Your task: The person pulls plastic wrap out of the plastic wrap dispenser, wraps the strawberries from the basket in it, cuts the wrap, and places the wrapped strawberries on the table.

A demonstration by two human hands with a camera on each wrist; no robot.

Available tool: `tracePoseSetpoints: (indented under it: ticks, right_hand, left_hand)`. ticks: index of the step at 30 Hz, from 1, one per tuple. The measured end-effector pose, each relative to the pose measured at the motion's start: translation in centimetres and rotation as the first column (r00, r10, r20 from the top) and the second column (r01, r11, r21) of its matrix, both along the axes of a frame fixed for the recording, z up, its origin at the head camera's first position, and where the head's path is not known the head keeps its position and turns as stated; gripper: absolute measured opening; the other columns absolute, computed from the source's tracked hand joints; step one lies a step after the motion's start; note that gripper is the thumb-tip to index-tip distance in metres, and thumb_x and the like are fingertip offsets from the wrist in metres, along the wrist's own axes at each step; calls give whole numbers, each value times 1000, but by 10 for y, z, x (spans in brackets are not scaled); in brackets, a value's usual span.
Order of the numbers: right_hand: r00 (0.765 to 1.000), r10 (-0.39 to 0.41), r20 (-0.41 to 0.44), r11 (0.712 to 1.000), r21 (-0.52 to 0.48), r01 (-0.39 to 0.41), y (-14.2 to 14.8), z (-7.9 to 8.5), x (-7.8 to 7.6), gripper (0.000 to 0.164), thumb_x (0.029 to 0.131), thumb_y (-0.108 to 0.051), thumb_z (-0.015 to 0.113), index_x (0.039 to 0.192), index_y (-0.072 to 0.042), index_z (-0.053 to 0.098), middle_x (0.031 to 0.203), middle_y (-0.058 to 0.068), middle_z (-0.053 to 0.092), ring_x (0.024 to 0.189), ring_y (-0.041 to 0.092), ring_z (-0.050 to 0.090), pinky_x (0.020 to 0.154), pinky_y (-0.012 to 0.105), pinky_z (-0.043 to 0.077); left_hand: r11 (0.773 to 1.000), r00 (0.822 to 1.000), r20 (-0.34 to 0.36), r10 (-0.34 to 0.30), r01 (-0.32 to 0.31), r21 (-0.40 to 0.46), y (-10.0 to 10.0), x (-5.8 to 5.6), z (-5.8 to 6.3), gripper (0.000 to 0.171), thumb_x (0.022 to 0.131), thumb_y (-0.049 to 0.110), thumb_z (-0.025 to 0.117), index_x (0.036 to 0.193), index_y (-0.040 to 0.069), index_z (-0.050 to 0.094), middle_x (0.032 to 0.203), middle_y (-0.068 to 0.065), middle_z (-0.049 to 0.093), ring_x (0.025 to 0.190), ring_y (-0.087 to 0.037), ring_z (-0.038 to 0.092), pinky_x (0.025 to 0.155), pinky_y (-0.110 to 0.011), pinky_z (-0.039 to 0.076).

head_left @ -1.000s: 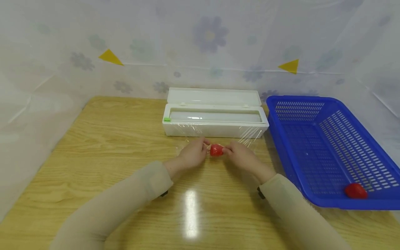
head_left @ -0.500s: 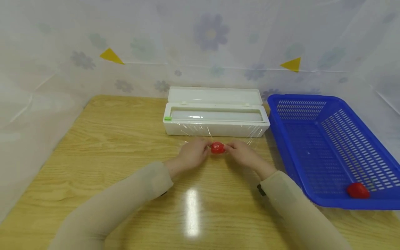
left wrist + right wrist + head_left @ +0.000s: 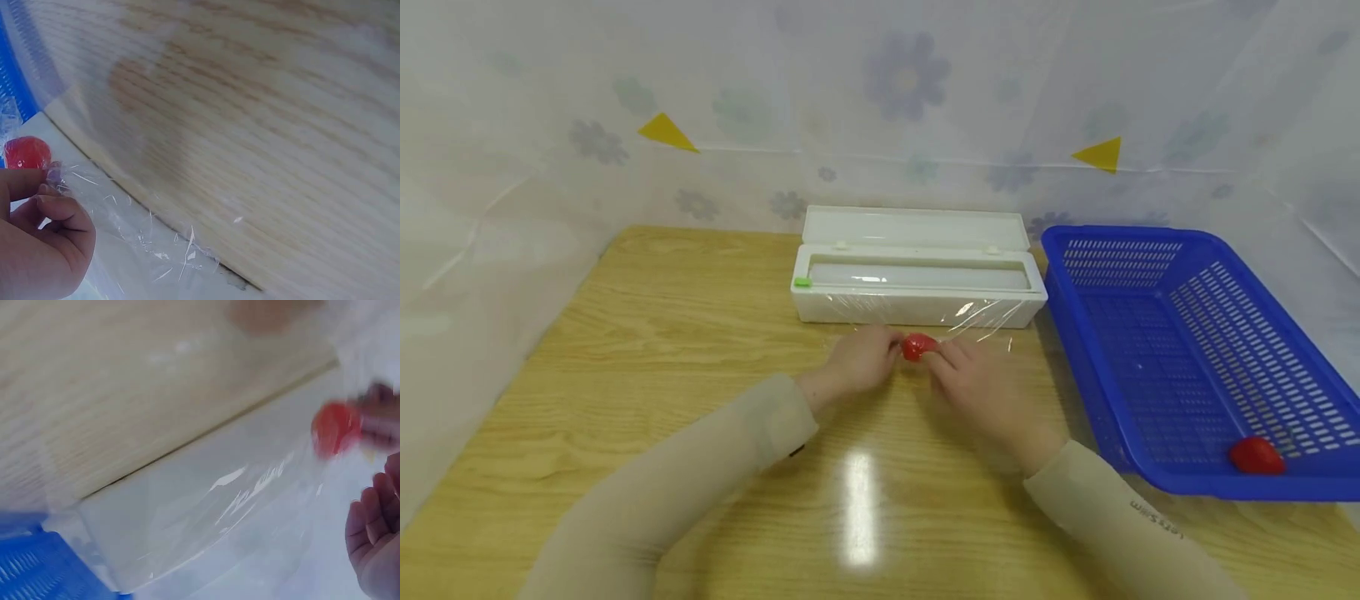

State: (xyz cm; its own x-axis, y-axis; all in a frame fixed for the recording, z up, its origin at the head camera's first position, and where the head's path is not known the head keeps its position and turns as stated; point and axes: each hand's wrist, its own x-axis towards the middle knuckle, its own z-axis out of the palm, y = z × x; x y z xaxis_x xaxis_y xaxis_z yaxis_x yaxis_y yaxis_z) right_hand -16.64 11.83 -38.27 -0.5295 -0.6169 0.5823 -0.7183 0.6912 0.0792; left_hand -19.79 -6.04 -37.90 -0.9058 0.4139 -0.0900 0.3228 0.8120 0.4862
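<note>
A small red fruit [image 3: 917,347], wrapped in clear cling film [image 3: 156,253], is between the two hands just in front of the white dispenser box [image 3: 917,312]. My left hand [image 3: 860,358] pinches twisted film at the fruit's left side. Over on the right, my right hand [image 3: 988,392] is blurred, with its fingertips close to the fruit. The right wrist view shows this right hand [image 3: 378,544] with loosely bent fingers, apart from the fruit and holding nothing. Film stretches from the box towards the fruit. The fruit's exact kind is unclear under the film.
The box's lid [image 3: 917,227] stands raised behind it, a film roll [image 3: 917,275] inside and a green slider [image 3: 802,282] at its left end. To the right, a blue basket [image 3: 1105,408] contains another red fruit [image 3: 1257,456]. A floral curtain hangs behind the table [image 3: 700,350].
My right hand has let go of the film at the fruit's right side and turned, its forearm rolling. My left hand keeps its pinch, and the fruit has shifted slightly towards the box.
</note>
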Motion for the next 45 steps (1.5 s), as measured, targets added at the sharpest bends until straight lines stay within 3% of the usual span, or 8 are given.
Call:
tracePoseSetpoints:
  ticks: [6,16,20,24,27,30,36,45]
  right_hand:
    - [984,-157,80,980,137,145,-12,-13,2,43,78,-12,68,118,1,58,111,16,63,101,33,56,86,46,49]
    - [970,-206,129,978,70,198,-12,-5,-19,27,79,-11,69,104,-1,65,96,15,69,93,31,59,81,42,48]
    - [942,-239,233,971,59,232,-12,0,-22,31,79,-16,71,103,1,65,97,16,69,94,32,59,82,45,49]
    - [907,-273,321,962,63,267,-11,3,-26,33,80,-20,70,105,1,66,101,17,70,99,32,57,87,47,47]
    - [891,-277,359,960,57,276,-10,3,-27,36,81,-22,69,109,0,66,105,17,71,104,31,55,92,47,45]
    - [884,-282,373,958,58,282,-9,3,-27,41,82,-21,67,117,1,61,112,18,67,109,32,52,97,48,43]
    - [922,-300,245,953,110,281,-2,-3,-25,52,79,-19,69,124,1,52,119,20,57,112,36,48,96,51,43]
    - [958,-288,6,951,123,285,6,-12,-36,14,77,4,57,87,-1,66,87,14,64,89,30,53,75,43,46]
  left_hand:
    - [1000,1000,7,2,-1,-15,0,-4,3,29,96,17,42,105,7,68,97,-8,70,81,-20,58,78,-39,53]
    - [1000,1000,3,22,-22,13,-1,-3,6,30,96,20,44,115,7,63,107,-10,67,92,-21,61,83,-40,54]
    - [999,991,-120,54,-53,6,-1,4,7,37,85,21,60,118,5,57,113,-11,61,97,-22,59,77,-38,55]
    - [988,951,-310,-16,-33,-152,-2,5,8,38,83,18,65,117,5,57,110,-10,60,100,-22,56,79,-36,55]
    - [974,940,-340,-27,-52,-220,-4,4,10,25,90,16,58,113,8,62,112,-8,66,106,-24,57,89,-39,52]
    - [973,955,-295,-9,-59,-223,-6,1,12,25,95,15,50,114,10,65,119,-8,67,114,-25,56,98,-42,47]
    - [983,972,-234,4,-47,-178,-9,-4,10,29,95,13,47,120,7,62,125,-11,64,117,-26,55,104,-43,43]
    - [974,947,-318,-32,-41,-221,-7,-6,9,30,93,17,50,120,9,62,123,-9,60,115,-25,50,101,-42,42]
